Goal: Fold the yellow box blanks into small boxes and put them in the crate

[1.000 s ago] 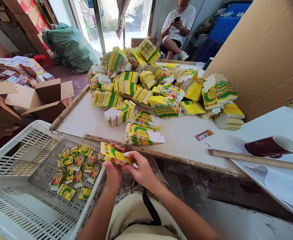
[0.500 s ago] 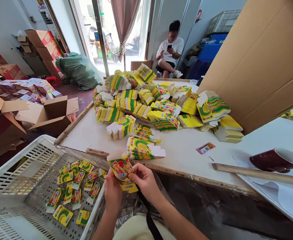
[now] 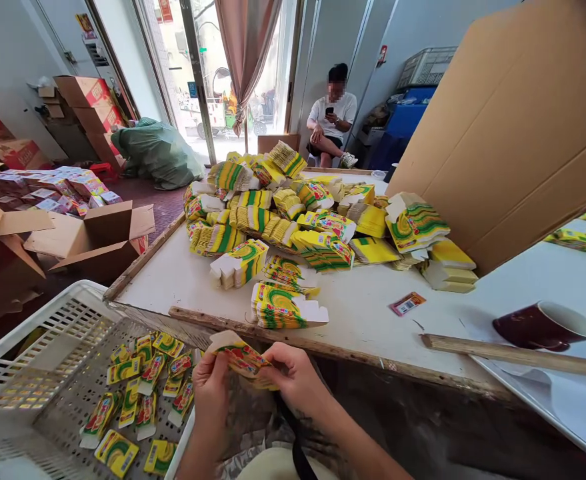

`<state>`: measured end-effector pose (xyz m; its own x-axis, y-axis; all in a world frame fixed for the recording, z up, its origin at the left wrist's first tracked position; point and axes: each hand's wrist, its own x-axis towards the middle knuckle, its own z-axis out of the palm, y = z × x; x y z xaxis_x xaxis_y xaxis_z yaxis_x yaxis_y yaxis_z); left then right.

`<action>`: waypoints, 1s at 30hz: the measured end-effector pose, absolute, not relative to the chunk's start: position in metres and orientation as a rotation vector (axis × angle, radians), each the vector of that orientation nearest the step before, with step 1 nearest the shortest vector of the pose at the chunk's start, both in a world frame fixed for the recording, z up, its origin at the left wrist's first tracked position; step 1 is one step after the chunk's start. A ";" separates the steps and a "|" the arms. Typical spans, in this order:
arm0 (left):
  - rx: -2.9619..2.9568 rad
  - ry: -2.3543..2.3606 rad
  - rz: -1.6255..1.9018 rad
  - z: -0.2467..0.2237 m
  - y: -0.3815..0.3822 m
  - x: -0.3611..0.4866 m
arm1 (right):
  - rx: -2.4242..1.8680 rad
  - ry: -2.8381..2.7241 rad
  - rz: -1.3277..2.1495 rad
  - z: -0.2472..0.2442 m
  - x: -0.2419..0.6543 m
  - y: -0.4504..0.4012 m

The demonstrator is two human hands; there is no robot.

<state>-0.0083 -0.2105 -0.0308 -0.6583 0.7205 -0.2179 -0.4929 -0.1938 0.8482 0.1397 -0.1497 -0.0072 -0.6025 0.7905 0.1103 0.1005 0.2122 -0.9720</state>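
Between my two hands is a small printed carton (image 3: 243,357), yellow, green and red, held just in front of the table's edge. My left hand (image 3: 211,381) pinches its left end, thumb on top. My right hand (image 3: 293,375) grips the right end between thumb and fingers. On the table beyond lies a stack of flattened cartons (image 3: 283,305), with a second stack (image 3: 240,261) behind it. To the left of my hands, several folded cartons (image 3: 117,452) lie in a white plastic crate (image 3: 85,293).
A big heap of bundled flat cartons (image 3: 257,200) covers the table's middle. Right of it are a card packet (image 3: 407,304), a dark mug (image 3: 533,325), a wooden strip (image 3: 513,355) and a tall cardboard sheet (image 3: 493,133). A person (image 3: 333,117) sits at the back.
The carton in my hands has tilted from showing its printed face to lying flatter. Both hands sit slightly lower in view. The whole view has shifted a little.
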 end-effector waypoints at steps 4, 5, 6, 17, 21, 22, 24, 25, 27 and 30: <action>0.607 1.333 1.775 -0.025 -0.222 -0.030 | -0.740 -2.116 1.132 0.001 0.160 -0.143; 0.718 1.317 1.735 -0.021 -0.226 -0.036 | -0.729 -2.184 1.002 0.003 0.165 -0.141; 0.841 1.298 1.686 -0.016 -0.229 -0.043 | -0.720 -2.257 0.851 0.005 0.170 -0.139; 1.468 1.652 0.844 -0.013 -0.222 0.004 | -0.759 -2.061 0.800 0.000 0.164 -0.148; 1.619 1.687 0.982 -0.030 -0.226 0.012 | -0.896 -1.581 1.609 -0.021 0.149 -0.151; 1.671 1.667 1.016 -0.033 -0.227 0.012 | -0.867 -1.500 1.810 -0.025 0.146 -0.151; 1.746 1.652 1.058 -0.040 -0.228 0.010 | -0.820 -1.369 2.054 -0.031 0.141 -0.151; 1.767 1.654 1.060 -0.043 -0.229 0.009 | -0.822 -1.327 2.096 -0.033 0.140 -0.151; 1.778 1.665 1.036 -0.050 -0.229 0.007 | -0.856 -1.275 2.090 -0.038 0.138 -0.151; 1.726 1.666 1.029 -0.059 -0.229 0.006 | -0.862 -1.274 2.068 -0.044 0.137 -0.152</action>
<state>0.0062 -0.2293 -0.0587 -0.0480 0.9857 0.1617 0.5859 -0.1033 0.8037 0.1366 -0.1520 -0.0439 -0.6389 0.7338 -0.2308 -0.1239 -0.3943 -0.9106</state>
